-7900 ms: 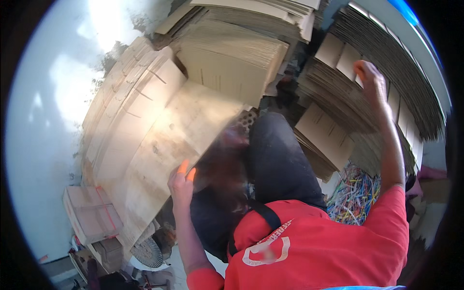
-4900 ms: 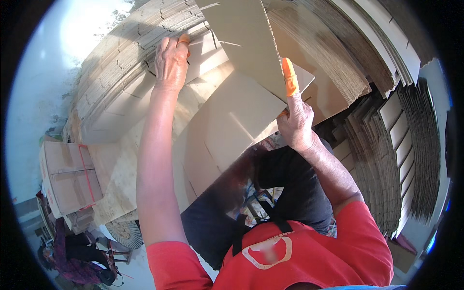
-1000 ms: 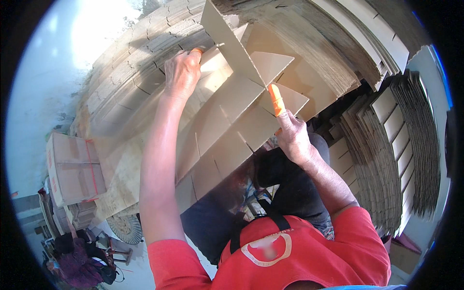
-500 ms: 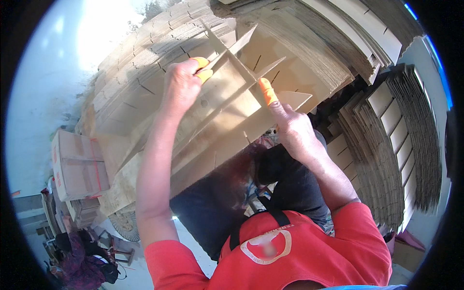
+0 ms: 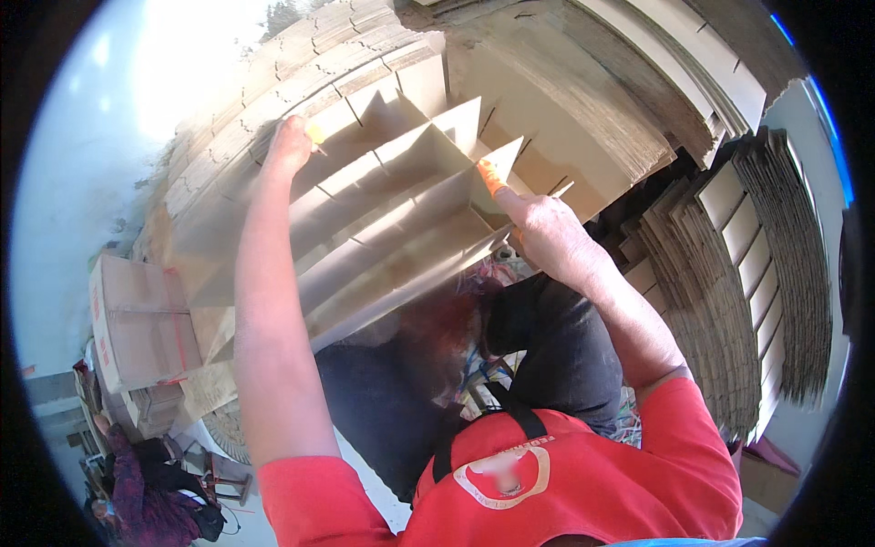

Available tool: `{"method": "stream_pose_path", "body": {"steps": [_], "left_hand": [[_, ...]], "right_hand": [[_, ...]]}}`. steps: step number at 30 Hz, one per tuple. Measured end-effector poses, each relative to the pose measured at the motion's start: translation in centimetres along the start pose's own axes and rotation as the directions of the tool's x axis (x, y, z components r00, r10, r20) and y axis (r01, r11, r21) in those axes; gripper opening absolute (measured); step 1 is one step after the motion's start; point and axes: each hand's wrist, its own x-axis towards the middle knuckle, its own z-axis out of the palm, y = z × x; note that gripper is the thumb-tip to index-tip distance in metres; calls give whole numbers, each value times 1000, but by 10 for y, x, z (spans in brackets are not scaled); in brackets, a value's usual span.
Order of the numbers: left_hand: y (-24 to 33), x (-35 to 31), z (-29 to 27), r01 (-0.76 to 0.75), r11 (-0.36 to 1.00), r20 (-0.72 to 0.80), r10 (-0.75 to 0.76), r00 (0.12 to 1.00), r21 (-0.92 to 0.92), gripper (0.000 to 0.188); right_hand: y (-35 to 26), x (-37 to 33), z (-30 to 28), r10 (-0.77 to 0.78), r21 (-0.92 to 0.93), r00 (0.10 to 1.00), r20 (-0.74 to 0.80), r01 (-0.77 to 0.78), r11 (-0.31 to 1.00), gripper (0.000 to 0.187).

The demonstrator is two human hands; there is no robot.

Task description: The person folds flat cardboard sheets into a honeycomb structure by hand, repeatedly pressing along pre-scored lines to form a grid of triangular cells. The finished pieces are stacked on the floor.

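A cardboard divider [image 5: 410, 196] stands on edge before me, with long slotted strips running side by side and a short cross strip fitted through them near its right end. My right hand [image 5: 542, 228] grips the cross strip's near part, its orange-covered index finger laid along the upper edge and the thumb mostly hidden. Over at the left, my left hand [image 5: 292, 146] is closed beside a stack of slotted cardboard strips [image 5: 319, 59]. Orange covers show on its fingertips; what they hold, if anything, cannot be made out.
Another cardboard stack [image 5: 583, 100] lies behind the divider. Tall piles of slotted cardboard [image 5: 702, 283] stand at the right. A closed carton [image 5: 141, 319] sits at the left, and a person in dark patterned clothing [image 5: 150, 497] is at the lower left.
My left hand has let go of the cross strip and moved left toward the stack. The divider's strips now stand more upright and spread apart. My right hand stays at the right end.
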Motion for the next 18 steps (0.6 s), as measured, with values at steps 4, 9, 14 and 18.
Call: {"method": "stream_pose_path", "body": {"steps": [4, 9, 14, 18], "left_hand": [[0, 16, 16, 57, 995, -169, -71, 983, -84, 20], [-4, 22, 18, -4, 981, -84, -13, 996, -193, 24], [-38, 14, 14, 9, 878, -32, -28, 999, -479, 27], [-16, -21, -11, -77, 977, -89, 60, 994, -199, 24]], "right_hand": [[1, 19, -5, 37, 53, 996, 78, -41, 998, 70], [16, 34, 12, 22, 85, 996, 83, -29, 996, 82], [6, 43, -7, 45, 16, 985, 168, -48, 999, 72], [13, 35, -5, 58, -179, 991, 118, -36, 983, 61]]}}
